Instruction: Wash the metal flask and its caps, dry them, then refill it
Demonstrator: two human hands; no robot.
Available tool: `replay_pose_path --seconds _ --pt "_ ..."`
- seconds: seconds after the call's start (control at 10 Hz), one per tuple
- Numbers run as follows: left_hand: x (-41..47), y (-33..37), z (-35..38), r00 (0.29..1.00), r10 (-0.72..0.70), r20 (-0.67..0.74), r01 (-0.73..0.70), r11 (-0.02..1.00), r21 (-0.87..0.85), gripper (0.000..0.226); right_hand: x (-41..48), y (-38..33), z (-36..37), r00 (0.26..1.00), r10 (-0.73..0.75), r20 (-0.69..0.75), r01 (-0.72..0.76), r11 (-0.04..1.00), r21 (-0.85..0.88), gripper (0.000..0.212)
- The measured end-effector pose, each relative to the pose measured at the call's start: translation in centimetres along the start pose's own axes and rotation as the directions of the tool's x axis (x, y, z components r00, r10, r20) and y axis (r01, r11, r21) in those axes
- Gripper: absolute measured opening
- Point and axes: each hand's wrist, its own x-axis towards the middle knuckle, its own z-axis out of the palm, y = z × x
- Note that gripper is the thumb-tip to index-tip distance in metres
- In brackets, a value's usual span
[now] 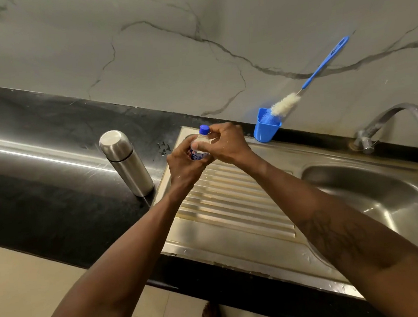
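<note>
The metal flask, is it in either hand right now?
No, the metal flask stands by itself on the black counter, while the left hand and right hand both grip a small blue-capped bottle.

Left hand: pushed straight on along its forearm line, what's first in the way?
The left hand grips the small bottle, so that comes first, then the right hand holding near its blue cap. Beyond them, probably the marble wall, left of the blue cup; depth is unclear from one view.

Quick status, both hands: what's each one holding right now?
Left hand: grips the small plastic bottle round its body.
Right hand: holds the same bottle's top, by the blue cap.
</note>
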Motion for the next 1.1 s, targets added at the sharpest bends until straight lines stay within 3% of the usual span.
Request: replay_pose_path --seconds 0.1,0.3,0.4,0.6,0.8,1.1 --pt "1.1 -0.5 0.2 1.000 -0.011 0.002 0.011 1.000 0.005 0.058 0.4 0.4 0.7 1.000 0.023 -0.005 -0.022 0.999 0.039 0.049" --pt "4.6 -3.9 0.8 0.981 -0.194 0.004 0.191 0.970 0.148 0.093 4.1 0.9 1.8 0.998 0.014 -0.067 -0.014 1.000 0.014 0.027" --pt "6.1 -5.5 1.1 0.957 -0.289 0.013 0.284 0.948 0.143 0.087 6.7 2.2 2.8 0.998 0.028 -0.052 -0.031 0.998 -0.056 0.017" --pt "8.0 -7.7 1.8 0.935 -0.354 0.031 0.347 0.929 0.131 0.070 8.8 4.0 4.7 0.999 0.047 -0.022 -0.047 0.998 -0.032 0.028" --pt "9.0 -8.8 2.4 0.927 -0.369 0.068 0.358 0.924 0.130 0.071 9.7 5.3 6.2 0.998 0.046 -0.032 -0.047 0.999 -0.021 0.027" --pt "8.5 -8.4 2.4 0.942 -0.330 0.057 0.325 0.942 0.082 0.063 9.8 5.4 6.1 0.993 0.116 0.020 -0.116 0.992 0.044 0.070"
